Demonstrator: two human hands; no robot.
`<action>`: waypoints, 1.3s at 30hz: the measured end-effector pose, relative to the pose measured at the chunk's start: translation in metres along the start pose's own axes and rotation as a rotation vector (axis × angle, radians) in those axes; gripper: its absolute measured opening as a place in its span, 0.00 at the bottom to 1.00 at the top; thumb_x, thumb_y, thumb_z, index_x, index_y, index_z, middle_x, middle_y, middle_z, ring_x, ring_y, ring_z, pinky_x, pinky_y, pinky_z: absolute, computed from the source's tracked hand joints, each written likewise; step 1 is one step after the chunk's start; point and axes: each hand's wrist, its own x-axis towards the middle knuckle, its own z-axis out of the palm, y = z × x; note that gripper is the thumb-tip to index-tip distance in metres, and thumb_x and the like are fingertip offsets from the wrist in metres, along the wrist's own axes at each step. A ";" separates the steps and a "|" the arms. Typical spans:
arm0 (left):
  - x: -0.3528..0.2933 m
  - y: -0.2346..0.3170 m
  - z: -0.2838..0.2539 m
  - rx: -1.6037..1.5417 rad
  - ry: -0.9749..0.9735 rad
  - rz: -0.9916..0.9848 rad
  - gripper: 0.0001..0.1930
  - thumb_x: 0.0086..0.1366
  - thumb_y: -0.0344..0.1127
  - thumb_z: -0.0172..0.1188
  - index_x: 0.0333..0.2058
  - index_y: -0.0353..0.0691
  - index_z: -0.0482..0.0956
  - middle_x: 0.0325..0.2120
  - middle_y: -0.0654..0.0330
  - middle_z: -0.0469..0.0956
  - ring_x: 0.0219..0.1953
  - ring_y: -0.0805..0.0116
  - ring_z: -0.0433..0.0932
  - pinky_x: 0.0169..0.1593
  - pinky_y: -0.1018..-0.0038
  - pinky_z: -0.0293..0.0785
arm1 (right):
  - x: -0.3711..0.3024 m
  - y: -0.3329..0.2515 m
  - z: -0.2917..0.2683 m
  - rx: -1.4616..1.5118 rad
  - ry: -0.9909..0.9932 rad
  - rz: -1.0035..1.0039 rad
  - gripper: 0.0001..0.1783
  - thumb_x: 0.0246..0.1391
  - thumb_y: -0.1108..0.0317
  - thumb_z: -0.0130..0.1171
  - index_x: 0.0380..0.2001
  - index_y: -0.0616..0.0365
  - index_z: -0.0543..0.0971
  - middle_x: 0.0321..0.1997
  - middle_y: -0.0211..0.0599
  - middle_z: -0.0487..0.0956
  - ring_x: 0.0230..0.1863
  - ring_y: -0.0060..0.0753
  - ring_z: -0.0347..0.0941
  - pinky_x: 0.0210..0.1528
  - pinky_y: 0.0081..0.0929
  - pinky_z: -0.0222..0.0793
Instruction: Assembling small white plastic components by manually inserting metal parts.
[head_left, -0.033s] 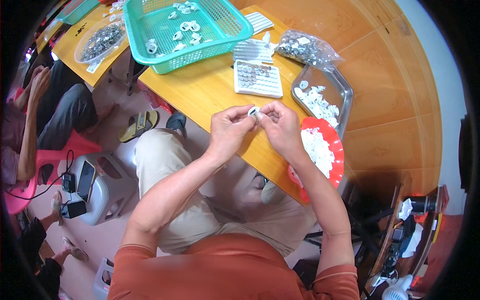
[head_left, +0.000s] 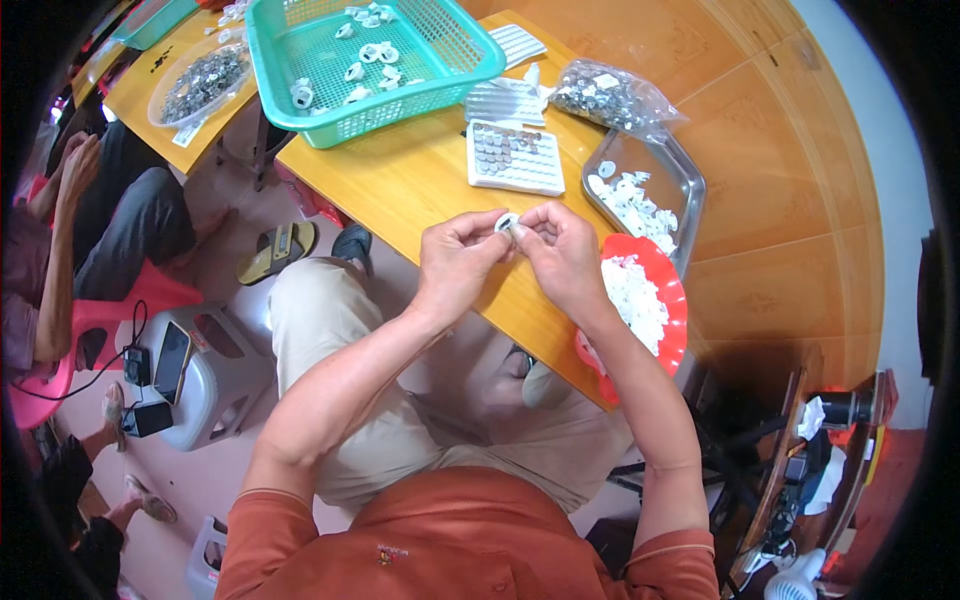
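Note:
Above the near edge of the yellow table [head_left: 400,205], my left hand [head_left: 455,255] and my right hand [head_left: 562,252] meet at the fingertips. Between them is a small round white plastic part [head_left: 506,221] with a dark middle. The left thumb and fingers pinch it from one side, and the right fingers close on its other side. Any smaller piece within the right fingers is hidden. Just beyond the hands lies a white tray [head_left: 545,172] of small round pockets, several filled with grey discs. By my right forearm stands a red scalloped bowl [head_left: 676,305] heaped with small white pieces.
A green plastic basket [head_left: 420,108] with several white parts stands at the far left. At the right are a metal tray [head_left: 690,190] of white parts and a clear bag [head_left: 610,95] of small metal pieces. Another person's hands [head_left: 80,165] show at the left, near a gray stool [head_left: 215,365].

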 end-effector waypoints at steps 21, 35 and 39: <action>0.002 -0.014 0.000 -0.046 -0.003 0.095 0.13 0.62 0.25 0.61 0.46 0.27 0.78 0.34 0.58 0.82 0.32 0.78 0.79 0.37 0.82 0.77 | 0.011 -0.002 -0.012 0.287 -0.143 0.180 0.04 0.55 0.80 0.57 0.33 0.65 0.73 0.28 0.36 0.79 0.29 0.22 0.78 0.32 0.17 0.73; 0.001 -0.012 -0.002 -0.110 0.007 0.076 0.15 0.64 0.25 0.60 0.48 0.26 0.76 0.34 0.58 0.81 0.32 0.77 0.78 0.37 0.83 0.76 | -0.005 -0.017 -0.002 -0.102 -0.065 -0.082 0.05 0.55 0.79 0.55 0.35 0.69 0.78 0.29 0.40 0.82 0.31 0.25 0.80 0.35 0.24 0.74; 0.001 -0.012 -0.002 -0.081 0.022 0.092 0.15 0.64 0.25 0.60 0.48 0.26 0.76 0.33 0.58 0.81 0.32 0.78 0.78 0.37 0.83 0.76 | -0.006 -0.018 -0.001 -0.145 -0.069 -0.072 0.05 0.55 0.80 0.57 0.35 0.69 0.78 0.30 0.35 0.81 0.33 0.22 0.78 0.37 0.20 0.73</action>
